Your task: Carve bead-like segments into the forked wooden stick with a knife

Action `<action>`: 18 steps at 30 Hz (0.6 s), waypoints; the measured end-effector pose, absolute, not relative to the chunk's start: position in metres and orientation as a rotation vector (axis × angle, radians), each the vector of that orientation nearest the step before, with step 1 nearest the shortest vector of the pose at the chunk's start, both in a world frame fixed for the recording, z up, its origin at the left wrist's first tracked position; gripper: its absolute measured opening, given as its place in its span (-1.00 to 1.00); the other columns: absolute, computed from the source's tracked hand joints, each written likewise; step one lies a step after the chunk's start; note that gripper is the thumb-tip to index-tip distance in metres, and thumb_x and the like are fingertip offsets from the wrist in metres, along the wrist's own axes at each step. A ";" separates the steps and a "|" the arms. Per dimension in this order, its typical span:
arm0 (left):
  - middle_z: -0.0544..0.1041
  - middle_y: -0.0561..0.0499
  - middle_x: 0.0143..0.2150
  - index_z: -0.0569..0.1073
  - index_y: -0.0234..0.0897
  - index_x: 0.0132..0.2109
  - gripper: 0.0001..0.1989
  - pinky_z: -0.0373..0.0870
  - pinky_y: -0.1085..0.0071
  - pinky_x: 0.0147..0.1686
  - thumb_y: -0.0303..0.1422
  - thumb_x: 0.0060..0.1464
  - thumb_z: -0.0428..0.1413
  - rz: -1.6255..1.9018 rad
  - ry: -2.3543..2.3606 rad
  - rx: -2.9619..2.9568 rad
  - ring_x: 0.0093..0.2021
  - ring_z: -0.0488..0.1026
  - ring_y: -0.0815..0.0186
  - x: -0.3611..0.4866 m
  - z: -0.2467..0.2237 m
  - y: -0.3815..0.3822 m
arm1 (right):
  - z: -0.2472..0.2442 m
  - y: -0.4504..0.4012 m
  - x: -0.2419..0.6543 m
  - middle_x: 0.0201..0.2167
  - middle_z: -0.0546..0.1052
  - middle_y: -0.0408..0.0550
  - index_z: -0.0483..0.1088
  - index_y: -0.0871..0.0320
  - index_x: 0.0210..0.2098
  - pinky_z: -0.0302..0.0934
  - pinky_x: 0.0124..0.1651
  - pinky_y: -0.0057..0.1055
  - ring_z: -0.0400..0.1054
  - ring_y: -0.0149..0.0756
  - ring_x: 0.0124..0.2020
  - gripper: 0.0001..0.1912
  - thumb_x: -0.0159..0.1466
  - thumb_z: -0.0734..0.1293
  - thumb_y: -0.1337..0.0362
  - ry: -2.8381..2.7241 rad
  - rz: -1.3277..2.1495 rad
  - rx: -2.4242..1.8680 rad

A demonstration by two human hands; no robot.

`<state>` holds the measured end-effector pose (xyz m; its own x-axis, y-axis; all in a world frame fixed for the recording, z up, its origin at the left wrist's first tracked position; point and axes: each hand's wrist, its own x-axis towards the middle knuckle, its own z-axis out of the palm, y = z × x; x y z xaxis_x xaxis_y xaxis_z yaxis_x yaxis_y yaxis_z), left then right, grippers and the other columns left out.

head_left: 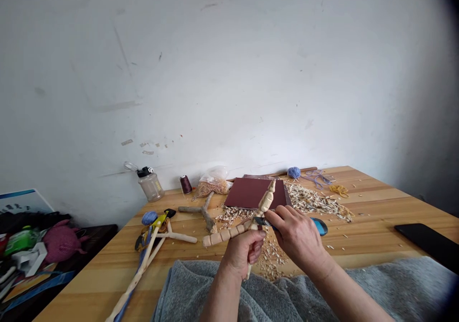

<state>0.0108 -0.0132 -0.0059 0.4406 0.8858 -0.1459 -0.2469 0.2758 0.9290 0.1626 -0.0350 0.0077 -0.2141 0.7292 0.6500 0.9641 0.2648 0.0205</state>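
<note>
My left hand [244,251] is closed around the fork of a peeled, Y-shaped wooden stick [224,234]. One notched arm of the stick points left, the other rises up and to the right, and its lower end pokes out below my fist. In my right hand [299,233] is a carving knife with a blue handle [319,226], its dark blade touching the wood by the fork. My right fingers wrap the handle and hide much of it. Wood shavings [272,257] lie under both hands.
A maroon sheet [247,193] and a shavings heap [315,200] lie behind my hands. Leftward are a forked branch [206,212], carved sticks [143,264], a bottle [150,186] and a thread spool [185,184]. A black phone [428,241] is right; a grey towel [193,288] covers the front edge.
</note>
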 end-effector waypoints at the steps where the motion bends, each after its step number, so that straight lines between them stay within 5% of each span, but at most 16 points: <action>1: 0.11 0.24 -0.75 0.22 -0.27 -0.52 -0.83 -0.27 0.56 -0.78 -0.34 -0.20 0.10 0.862 0.782 1.009 -0.80 -0.11 0.60 0.011 -0.005 -0.013 | 0.008 -0.035 0.162 -0.45 0.34 -0.18 0.36 0.00 -0.21 -0.16 -0.39 -0.41 0.15 -0.38 -0.40 -0.77 0.17 0.24 0.42 -2.022 -0.583 -1.534; 9: 0.07 0.26 -0.72 0.19 -0.22 -0.47 -0.83 -0.18 0.55 -0.74 -0.38 -0.14 0.10 0.988 0.828 1.188 -0.73 -0.11 0.55 0.012 -0.003 -0.015 | 0.011 -0.038 0.159 -0.45 0.36 -0.19 0.34 0.02 -0.24 -0.13 -0.41 -0.44 0.20 -0.41 -0.42 -0.75 0.16 0.21 0.47 -2.011 -0.518 -1.597; 14: 0.24 0.16 -0.57 0.27 -0.26 -0.47 -0.86 0.07 0.56 -0.59 -0.43 -0.14 0.13 1.202 0.963 1.400 -0.56 0.13 0.48 0.012 -0.003 -0.016 | 0.008 -0.036 0.160 -0.44 0.39 -0.18 0.36 0.03 -0.21 -0.05 -0.42 -0.49 0.26 -0.40 -0.41 -0.72 0.16 0.19 0.47 -1.981 -0.438 -1.595; 18: 0.25 0.16 -0.58 0.29 -0.26 -0.46 -0.88 0.08 0.56 -0.62 -0.40 -0.11 0.13 1.212 0.920 1.388 -0.59 0.13 0.50 0.015 -0.004 -0.016 | 0.002 -0.031 0.157 -0.45 0.44 -0.18 0.36 0.05 -0.21 0.05 -0.43 -0.53 0.30 -0.42 -0.44 -0.80 0.25 0.15 0.33 -1.911 -0.034 -1.391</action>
